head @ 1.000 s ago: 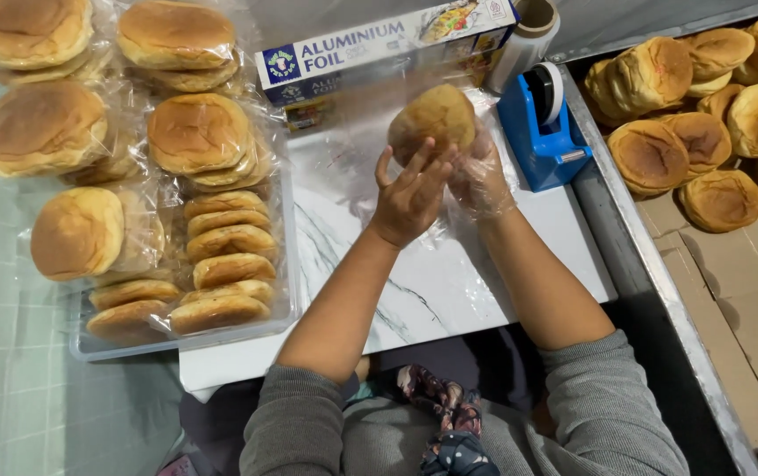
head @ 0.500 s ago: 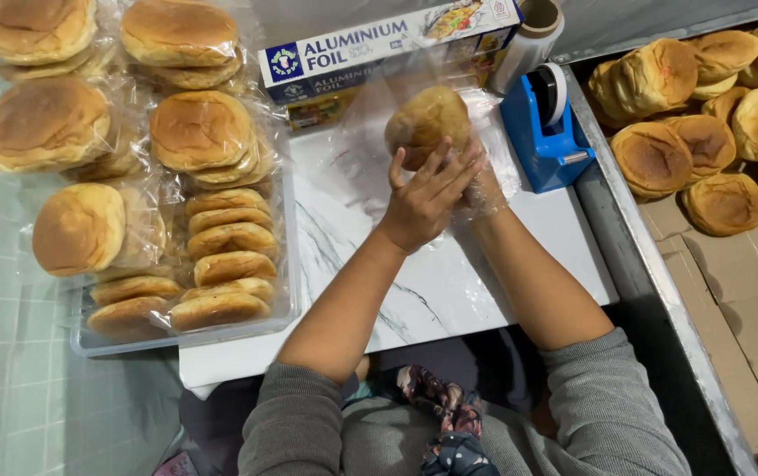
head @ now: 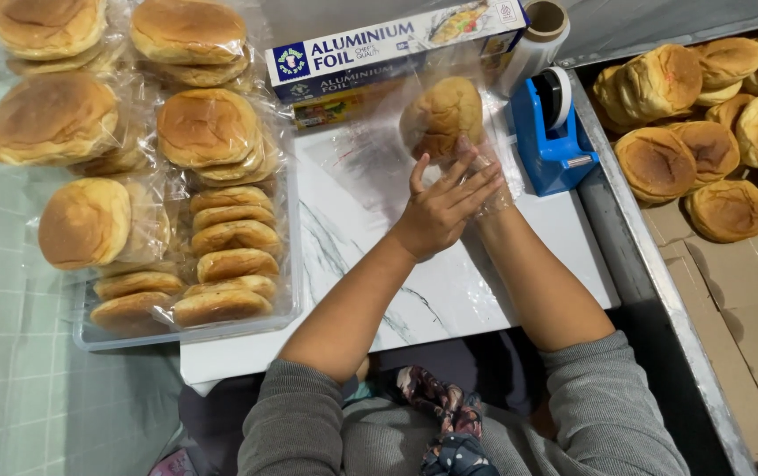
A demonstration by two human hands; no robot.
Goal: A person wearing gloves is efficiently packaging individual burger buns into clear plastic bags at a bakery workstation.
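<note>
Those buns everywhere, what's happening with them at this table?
A person in a grey top is wrapping a bun in clear plastic film over a white marble-look board. The left hand lies flat across the right hand, which is mostly hidden beneath it, gathering the film under the bun. Wrapped buns fill a tray to the left; bare buns wait on cardboard to the right, beyond a blue tape dispenser.
</note>
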